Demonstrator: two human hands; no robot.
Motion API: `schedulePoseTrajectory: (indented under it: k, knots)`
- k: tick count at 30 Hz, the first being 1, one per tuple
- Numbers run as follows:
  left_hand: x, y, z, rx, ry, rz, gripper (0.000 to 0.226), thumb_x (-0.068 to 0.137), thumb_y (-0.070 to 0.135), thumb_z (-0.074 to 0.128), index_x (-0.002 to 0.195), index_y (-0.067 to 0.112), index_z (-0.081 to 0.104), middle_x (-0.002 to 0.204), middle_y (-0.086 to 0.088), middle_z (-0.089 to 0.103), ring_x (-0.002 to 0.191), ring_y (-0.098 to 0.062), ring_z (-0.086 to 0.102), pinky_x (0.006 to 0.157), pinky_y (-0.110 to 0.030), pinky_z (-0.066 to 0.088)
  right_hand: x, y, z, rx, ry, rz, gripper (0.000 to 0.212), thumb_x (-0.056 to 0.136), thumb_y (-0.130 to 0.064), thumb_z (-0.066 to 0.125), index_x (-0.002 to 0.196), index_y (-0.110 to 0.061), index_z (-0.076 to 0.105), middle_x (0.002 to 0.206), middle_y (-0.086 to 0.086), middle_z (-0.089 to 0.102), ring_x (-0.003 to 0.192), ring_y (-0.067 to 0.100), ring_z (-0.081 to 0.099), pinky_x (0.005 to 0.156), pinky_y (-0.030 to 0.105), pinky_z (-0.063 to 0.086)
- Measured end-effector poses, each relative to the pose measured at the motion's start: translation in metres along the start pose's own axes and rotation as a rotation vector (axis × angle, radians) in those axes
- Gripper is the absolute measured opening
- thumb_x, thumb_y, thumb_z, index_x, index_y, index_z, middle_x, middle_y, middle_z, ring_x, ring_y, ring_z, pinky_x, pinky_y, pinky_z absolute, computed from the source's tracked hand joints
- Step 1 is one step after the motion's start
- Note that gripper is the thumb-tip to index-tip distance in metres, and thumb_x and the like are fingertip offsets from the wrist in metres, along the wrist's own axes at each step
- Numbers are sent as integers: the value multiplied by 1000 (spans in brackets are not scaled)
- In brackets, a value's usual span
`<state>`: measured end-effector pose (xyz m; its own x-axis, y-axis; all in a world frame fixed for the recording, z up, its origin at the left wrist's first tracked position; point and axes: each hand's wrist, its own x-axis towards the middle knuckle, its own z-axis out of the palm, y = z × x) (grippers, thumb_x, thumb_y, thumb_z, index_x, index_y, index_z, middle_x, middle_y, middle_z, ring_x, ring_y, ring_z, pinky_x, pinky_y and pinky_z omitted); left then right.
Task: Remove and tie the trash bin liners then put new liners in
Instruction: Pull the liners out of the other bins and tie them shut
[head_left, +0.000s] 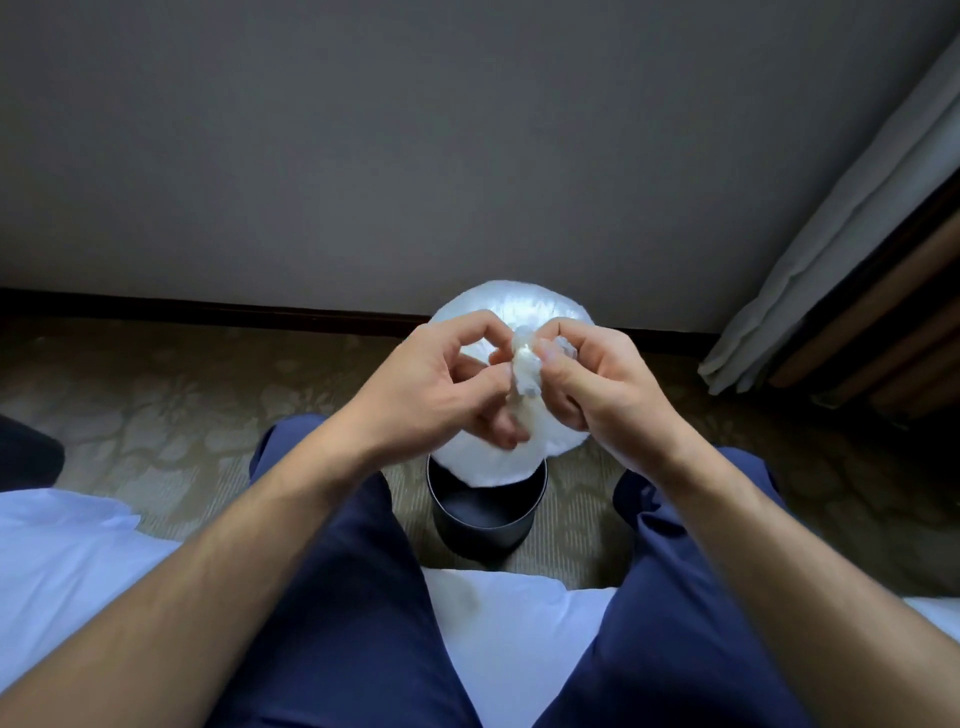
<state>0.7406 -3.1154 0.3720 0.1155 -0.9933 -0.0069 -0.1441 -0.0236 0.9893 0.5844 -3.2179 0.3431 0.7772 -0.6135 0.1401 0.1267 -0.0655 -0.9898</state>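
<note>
White liner (511, 306), already out of the black bin (485, 525), has its twisted neck pinched by left hand (431, 384) and right hand (597, 384), knot unfinished, fresh liner still to fit.

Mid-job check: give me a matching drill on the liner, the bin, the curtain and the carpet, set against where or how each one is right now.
Things:
1. white liner
2. trash bin
3. curtain
4. carpet

States:
A. hangs at the right edge of the view
B. patterned, lying under the trash bin
C. pinched at its twisted neck by the left hand and the right hand
D. dark, open-topped, standing on the floor between the knees

Pairs: 1-C, 2-D, 3-A, 4-B
</note>
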Motion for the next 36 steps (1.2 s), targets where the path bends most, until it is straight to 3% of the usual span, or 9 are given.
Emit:
schedulePoseTrajectory:
  k: [2,4,7,10,15,19,24,29,36]
  knots:
    - [0,1,-1,122,43,51,6,97,1,56,93,4,60,50,-19,58,43,-33,60,41,-31,48,2,0,1,68,-24,34,22,100,-23,47,81,-12,50,54,19,29,44,15,21,40,19,21]
    - [0,0,-1,179,77,71,8,97,5,59,92,9,64,45,-16,57,36,-28,52,40,-25,39,4,2,0,62,-46,52,23,101,-26,45,81,-16,49,56,24,28,41,17,21,39,20,20]
    - [-3,-4,0,167,103,40,6,96,6,61,92,8,66,43,-12,55,35,-22,51,43,-19,37,4,6,1,-49,-76,68,24,104,-30,41,87,-13,45,59,17,38,39,21,28,38,23,24]
    - [-4,-13,1,-13,95,-108,7,96,6,60,97,4,67,46,-11,46,36,-19,44,48,-22,30,1,11,4,-87,-67,100,26,102,-30,42,90,-8,46,69,14,45,53,26,35,47,29,28]
    - [-8,-15,2,-247,6,-286,16,98,5,52,93,11,66,46,2,34,34,-8,35,46,-21,15,0,13,3,-210,-106,54,23,101,-25,43,82,-16,49,70,-10,53,63,5,43,62,26,35]
    - [-10,-11,2,-403,-12,-365,28,100,11,48,75,20,59,46,6,27,35,-8,34,35,-13,20,2,7,-1,-386,-132,-7,23,102,-29,44,84,-16,50,75,-1,51,69,11,43,65,34,35]
    - [-11,-7,4,-374,-50,-397,27,102,18,48,75,22,53,50,5,26,39,-10,37,34,-18,27,5,4,-6,-520,-168,-10,20,102,-28,45,85,-18,49,74,-13,51,70,7,44,65,34,37]
    - [-9,-5,4,-317,-58,-453,23,100,17,50,78,22,50,53,4,26,42,-12,40,36,-20,30,2,1,-11,-646,-207,-33,18,102,-30,44,84,-32,48,73,-11,53,68,7,46,64,38,40]
    - [-5,-7,9,-356,50,-289,6,99,14,54,94,12,57,51,4,33,41,-10,40,42,-22,35,4,4,-1,-414,-54,-12,19,106,-25,48,92,-13,54,77,10,57,70,18,49,65,38,39]
